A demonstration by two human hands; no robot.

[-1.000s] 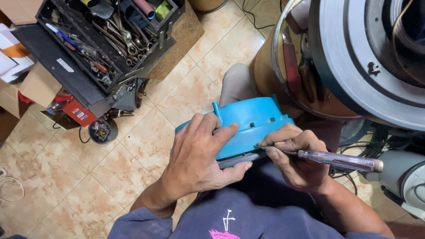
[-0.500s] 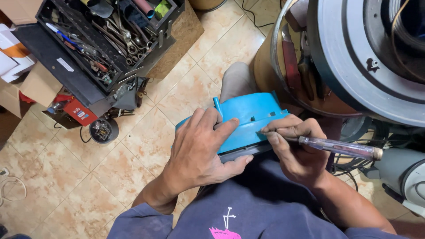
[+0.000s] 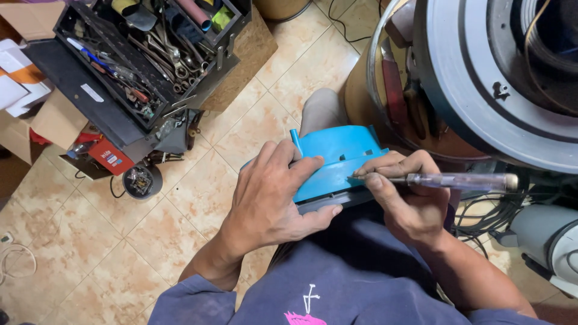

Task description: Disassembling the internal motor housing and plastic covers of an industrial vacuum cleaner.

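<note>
Left hand (image 3: 271,198) clamps blue plastic housing (image 3: 337,159) on the lap | right hand (image 3: 409,198) grips clear-handled screwdriver (image 3: 445,180), tip at the housing's edge | risk: tip slips, gouging plastic or jabbing left fingers.

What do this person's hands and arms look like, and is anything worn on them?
Both hands are bare: no gloves, rings or watch show on the left hand or the right hand. The forearms are uncovered too. Dark navy-blue fabric sleeves end near the elbows, part of a navy shirt with a small pink and white print on the chest. The fingernails are short and the fingers look a little grimy.
</note>
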